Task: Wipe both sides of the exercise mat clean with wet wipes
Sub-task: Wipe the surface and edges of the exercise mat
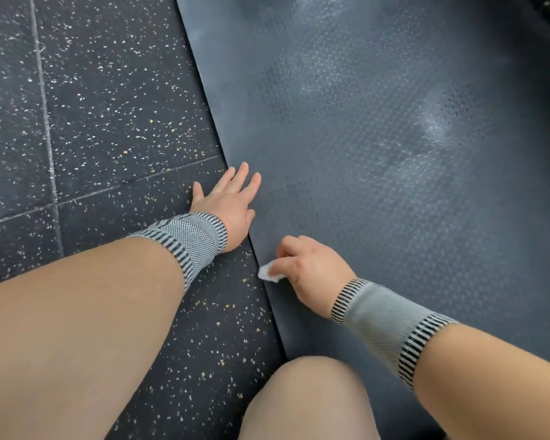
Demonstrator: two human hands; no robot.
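A dark textured mat (378,154) lies flat on a speckled floor (92,106), filling the view from 12 to 4 o'clock. The left hand (229,201) rests flat across the mat's edge, fingers spread. Toward 6 o'clock, the right hand (311,268) pinches a small white wipe (269,274) against the mat edge. Both wrists wear grey striped bands (188,242).

right hand (311,268) pinches wet wipe (269,273) at mat (378,154) edge; left hand (229,201) flat, straddling edge.
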